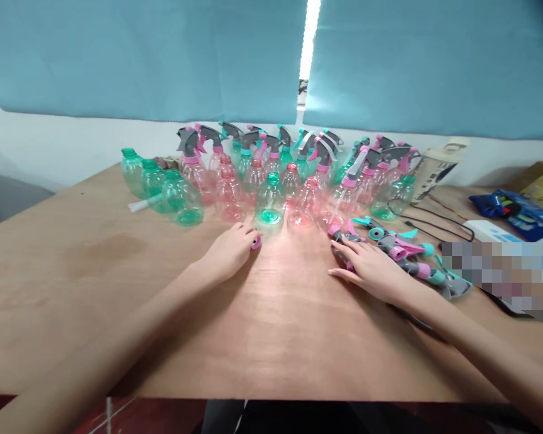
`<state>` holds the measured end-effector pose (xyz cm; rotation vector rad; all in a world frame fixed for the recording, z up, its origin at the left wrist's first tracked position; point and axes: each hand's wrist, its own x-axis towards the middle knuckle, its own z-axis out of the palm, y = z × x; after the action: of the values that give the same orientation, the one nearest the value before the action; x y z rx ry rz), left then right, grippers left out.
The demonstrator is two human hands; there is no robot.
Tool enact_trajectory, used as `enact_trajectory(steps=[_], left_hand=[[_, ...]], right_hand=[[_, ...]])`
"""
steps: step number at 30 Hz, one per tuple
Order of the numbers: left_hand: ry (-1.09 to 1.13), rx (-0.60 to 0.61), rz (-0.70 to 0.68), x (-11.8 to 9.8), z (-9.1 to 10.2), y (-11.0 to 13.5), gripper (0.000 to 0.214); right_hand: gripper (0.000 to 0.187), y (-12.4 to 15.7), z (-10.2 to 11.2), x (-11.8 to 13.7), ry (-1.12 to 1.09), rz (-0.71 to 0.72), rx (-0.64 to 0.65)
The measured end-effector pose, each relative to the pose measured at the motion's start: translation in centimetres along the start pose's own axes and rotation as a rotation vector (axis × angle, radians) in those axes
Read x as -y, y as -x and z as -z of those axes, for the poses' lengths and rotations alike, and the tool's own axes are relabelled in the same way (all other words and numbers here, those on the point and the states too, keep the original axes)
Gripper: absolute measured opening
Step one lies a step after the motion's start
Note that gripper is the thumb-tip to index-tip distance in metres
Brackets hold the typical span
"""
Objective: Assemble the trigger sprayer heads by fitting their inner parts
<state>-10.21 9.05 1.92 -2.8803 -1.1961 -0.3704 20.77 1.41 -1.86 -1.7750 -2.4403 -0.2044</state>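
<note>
My left hand (230, 250) rests on the wooden table (117, 289) with its fingers curled around a small pink and grey part (256, 242), just in front of a clear green bottle (270, 202). My right hand (366, 265) lies flat with fingers stretched over a grey and pink spray trigger head (341, 236) at the near end of a pile of loose trigger heads (411, 253). Behind both hands stand several clear pink and green spray bottles (271, 175), some with trigger tops, some without.
Green capless bottles (163, 187) stand at the left of the group. A white box (438, 166), black cables (416, 217), a white power strip (484, 229) and a blue packet (516, 211) lie at the right. Blue blinds hang behind.
</note>
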Motion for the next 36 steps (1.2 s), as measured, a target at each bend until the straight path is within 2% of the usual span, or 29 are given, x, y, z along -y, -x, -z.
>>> enact_trajectory(steps=[5,8,11,16,22,26,29,33,36], left_hand=[[0.035,0.070,-0.061,-1.9,0.4,1.0,0.017],[0.055,0.092,-0.056,-3.0,0.2,0.6,0.005],[0.088,0.073,-0.034,-4.2,0.1,-0.4,0.010],[0.197,0.010,-0.056,-6.5,0.3,-2.0,0.007],[0.480,-0.175,-0.143,-9.6,0.4,-3.0,0.018],[0.568,-0.239,-0.178,-11.4,-0.6,-3.4,0.023],[0.588,-0.273,-0.161,-12.4,-1.9,-3.8,0.026],[0.627,-0.376,-0.083,-13.0,-3.7,-4.3,0.027],[0.608,-0.494,-0.055,-12.5,-4.5,-4.5,0.025]], right_hand=[[0.053,1.1,1.4,-0.8,-0.036,0.080,0.069],[0.054,0.1,1.7,-0.8,-0.043,0.075,-0.010],[0.062,-1.6,1.1,-0.5,-0.067,0.053,-0.064],[0.060,-2.7,0.3,-0.5,-0.046,0.077,-0.022],[0.057,-0.3,1.0,-1.7,-0.021,0.082,-0.006],[0.047,0.9,2.0,-2.3,-0.004,0.076,-0.028],[0.036,0.9,3.3,-2.6,-0.005,0.050,-0.107],[0.018,0.0,5.4,-2.5,-0.206,-0.004,-0.312],[0.013,-0.2,5.7,-1.6,-0.564,0.041,-0.399]])
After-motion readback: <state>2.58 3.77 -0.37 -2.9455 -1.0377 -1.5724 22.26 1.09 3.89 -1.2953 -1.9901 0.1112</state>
